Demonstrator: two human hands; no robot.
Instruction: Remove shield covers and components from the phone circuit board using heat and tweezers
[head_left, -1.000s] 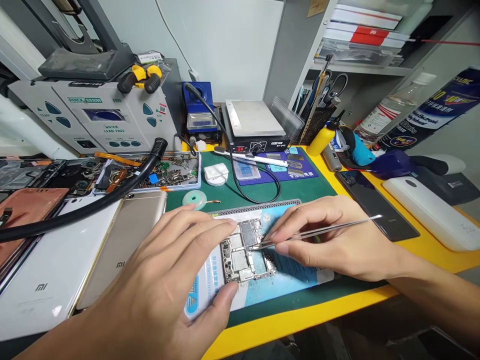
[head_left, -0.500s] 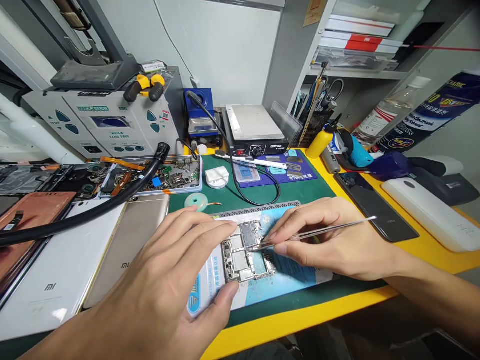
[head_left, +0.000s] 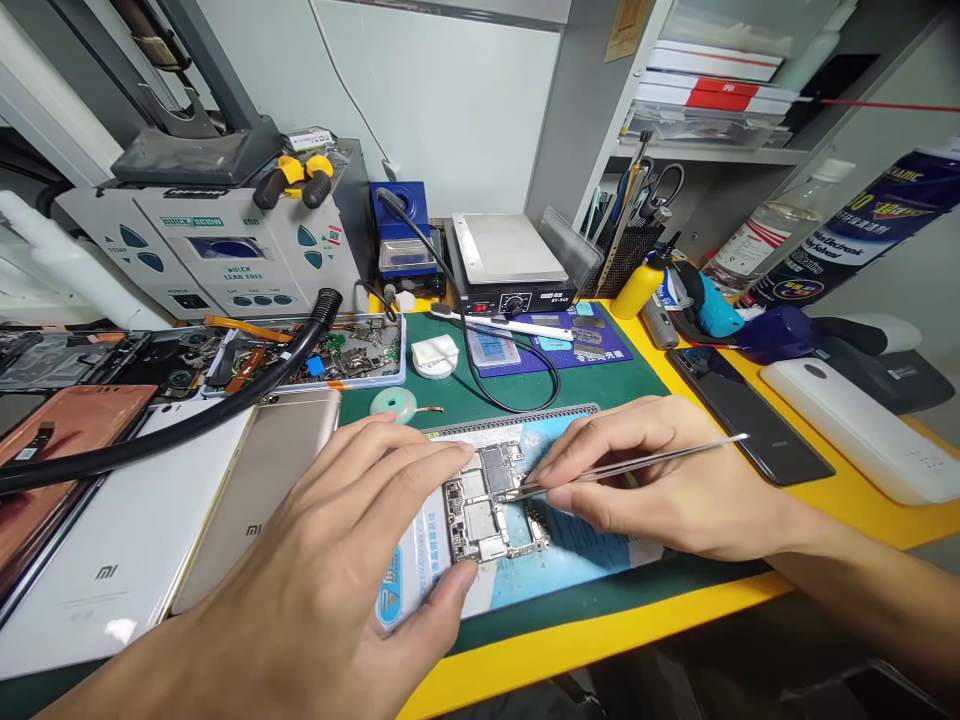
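Note:
A phone circuit board (head_left: 480, 522) lies on a blue and white printed pad (head_left: 517, 585). My left hand (head_left: 352, 530) steadies the board between its fingertips at the upper left edge and its thumb at the lower left edge. Metal tweezers (head_left: 637, 464) are pinched in my right hand (head_left: 667, 475), to the right of the board. Their tips touch or hover just over the middle of the board; the exact contact is too small to tell.
Phones (head_left: 255, 490) and a black hose (head_left: 292, 355) lie left, near a parts tray (head_left: 360, 378). Behind stand a grey soldering station (head_left: 247, 240) and a heating plate (head_left: 510, 250). A round white container (head_left: 435, 357), black phone (head_left: 750, 415) and bottles (head_left: 765, 230) are also around.
The camera view has shifted very slightly. Both hands, the tweezers and the board show no clear movement.

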